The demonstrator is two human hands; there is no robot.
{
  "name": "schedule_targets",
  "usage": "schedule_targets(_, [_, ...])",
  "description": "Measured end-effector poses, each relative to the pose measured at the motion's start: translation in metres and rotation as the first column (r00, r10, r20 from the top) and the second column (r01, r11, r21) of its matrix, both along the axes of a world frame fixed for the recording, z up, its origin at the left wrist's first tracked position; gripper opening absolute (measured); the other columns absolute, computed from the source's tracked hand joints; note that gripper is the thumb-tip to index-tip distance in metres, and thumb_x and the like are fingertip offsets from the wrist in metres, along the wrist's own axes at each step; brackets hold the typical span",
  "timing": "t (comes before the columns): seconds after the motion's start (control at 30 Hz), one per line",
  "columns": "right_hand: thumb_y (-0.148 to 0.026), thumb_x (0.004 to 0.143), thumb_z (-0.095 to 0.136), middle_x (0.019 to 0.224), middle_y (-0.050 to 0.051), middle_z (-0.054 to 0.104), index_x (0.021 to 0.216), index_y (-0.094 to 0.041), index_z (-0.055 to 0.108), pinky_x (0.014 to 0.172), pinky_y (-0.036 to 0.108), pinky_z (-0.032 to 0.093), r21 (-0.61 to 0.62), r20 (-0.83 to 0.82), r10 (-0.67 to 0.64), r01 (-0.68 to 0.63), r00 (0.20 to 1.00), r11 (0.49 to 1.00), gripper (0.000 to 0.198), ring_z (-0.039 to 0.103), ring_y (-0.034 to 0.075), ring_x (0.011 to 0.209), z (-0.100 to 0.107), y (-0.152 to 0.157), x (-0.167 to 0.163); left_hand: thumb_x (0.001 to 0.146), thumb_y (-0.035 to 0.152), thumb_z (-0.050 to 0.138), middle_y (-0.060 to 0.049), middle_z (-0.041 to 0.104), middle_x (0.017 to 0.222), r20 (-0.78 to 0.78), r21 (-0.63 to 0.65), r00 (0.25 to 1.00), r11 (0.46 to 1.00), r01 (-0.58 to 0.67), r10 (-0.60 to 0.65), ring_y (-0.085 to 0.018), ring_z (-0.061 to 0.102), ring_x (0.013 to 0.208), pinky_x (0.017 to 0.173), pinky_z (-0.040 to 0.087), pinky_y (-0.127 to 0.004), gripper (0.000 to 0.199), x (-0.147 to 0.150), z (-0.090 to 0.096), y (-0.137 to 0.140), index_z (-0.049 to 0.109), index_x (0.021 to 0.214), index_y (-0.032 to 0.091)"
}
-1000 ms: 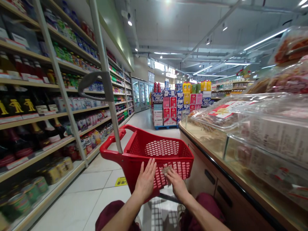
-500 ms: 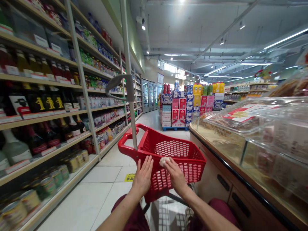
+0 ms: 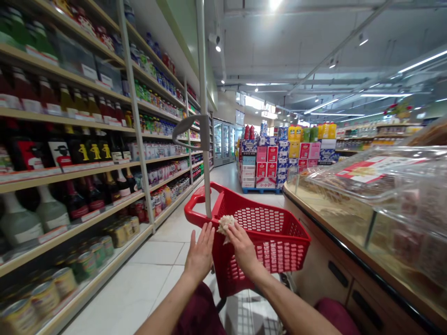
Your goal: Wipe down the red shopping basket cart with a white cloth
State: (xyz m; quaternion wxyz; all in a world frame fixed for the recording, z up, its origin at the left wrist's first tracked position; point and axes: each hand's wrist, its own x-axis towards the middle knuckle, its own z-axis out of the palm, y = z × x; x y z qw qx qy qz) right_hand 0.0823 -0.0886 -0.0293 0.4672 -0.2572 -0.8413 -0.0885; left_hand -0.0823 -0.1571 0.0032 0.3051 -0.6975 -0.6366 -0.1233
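A red plastic shopping basket cart [image 3: 265, 237] with a lattice basket stands in front of my knees. My right hand [image 3: 244, 249] presses a crumpled off-white cloth [image 3: 226, 224] against the near rim, by the corner at the left. To its left, my left hand [image 3: 199, 255] lies with fingers stretched out against the cart's left end, holding nothing. A grey metal pole [image 3: 205, 93] rises from that end and carries a grey looped handle [image 3: 200, 132]. Part of the cart's lower frame is hidden behind my arms.
Shelves [image 3: 143, 160] of bottles, cans and packets line the left side. On the right runs a wooden counter [image 3: 324, 260] with clear plastic food boxes on top. Stacked drink cartons [image 3: 267, 163] stand on a blue pallet ahead, and glass-door fridges [image 3: 223, 139] are farther back.
My right hand has slid the cloth left along the rim toward the pole. My left hand stays by the cart's left end. The whole view has shifted slightly, moving the scene rightward.
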Motion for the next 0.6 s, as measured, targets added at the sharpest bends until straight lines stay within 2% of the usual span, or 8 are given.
schedule_targets(0.13, [-0.006,0.082,0.039,0.111,0.009,0.06,0.112,-0.017,0.056,0.092,0.039,0.044,-0.006,0.085,0.076,-0.076,0.993,0.997,0.036,0.04,0.02,0.118,-0.004,-0.007,-0.014,0.069,0.016,0.037,-0.009,0.023,0.141,-0.007,-0.003,1.0,1.0,-0.017,0.017,-0.022,0.015,0.131,0.106,0.011,-0.047,0.064,-0.016,0.002,-0.004,0.026,0.132,0.012])
schedule_targets(0.27, [-0.008,0.084,0.038,0.122,0.01,0.051,0.119,-0.016,0.05,0.099,0.041,0.037,0.041,-0.006,0.092,-0.092,0.996,0.995,0.038,0.03,0.02,0.125,0.025,-0.01,-0.032,0.065,0.012,0.038,-0.009,0.022,0.141,0.054,-0.049,0.996,0.996,-0.069,0.071,-0.021,0.017,0.13,0.105,0.013,-0.047,0.068,-0.025,0.008,-0.008,0.027,0.131,0.011])
schedule_targets(0.33, [-0.008,0.085,0.035,0.123,0.01,0.051,0.12,-0.016,0.048,0.101,0.041,0.035,0.069,-0.002,0.115,-0.115,0.993,0.991,0.039,0.028,0.019,0.126,0.033,-0.011,-0.039,0.063,0.01,0.037,-0.009,0.023,0.141,0.065,-0.046,0.994,0.995,-0.09,0.092,-0.021,0.016,0.13,0.105,0.012,-0.047,0.069,-0.027,0.009,-0.009,0.025,0.132,0.011])
schedule_targets(0.5, [-0.007,0.084,0.037,0.112,0.004,0.059,0.113,-0.022,0.054,0.097,0.034,0.04,0.078,0.079,0.165,-0.171,0.983,0.982,0.037,0.043,0.015,0.116,0.015,-0.021,-0.043,0.065,0.013,0.038,-0.009,0.023,0.141,0.046,-0.021,0.996,0.997,-0.076,0.077,-0.022,0.015,0.131,0.106,0.01,-0.047,0.069,-0.035,0.0,-0.012,0.023,0.133,0.012])
schedule_targets(0.53, [-0.008,0.084,0.038,0.111,0.004,0.06,0.112,-0.022,0.055,0.096,0.033,0.041,0.083,0.083,0.168,-0.175,0.982,0.981,0.036,0.043,0.015,0.117,0.018,-0.023,-0.043,0.066,0.013,0.038,-0.009,0.022,0.141,0.051,-0.02,0.996,0.997,-0.078,0.079,-0.022,0.015,0.131,0.106,0.01,-0.047,0.069,-0.037,0.0,-0.013,0.023,0.133,0.012])
schedule_targets(0.6, [-0.009,0.085,0.038,0.114,0.006,0.058,0.112,-0.019,0.055,0.097,0.034,0.04,0.109,0.081,0.163,-0.172,0.983,0.979,0.034,0.037,0.017,0.121,0.038,-0.021,-0.045,0.065,0.013,0.038,-0.01,0.022,0.141,0.071,-0.027,0.993,0.995,-0.094,0.096,-0.022,0.015,0.131,0.105,0.01,-0.048,0.069,-0.04,0.004,-0.012,0.023,0.132,0.011])
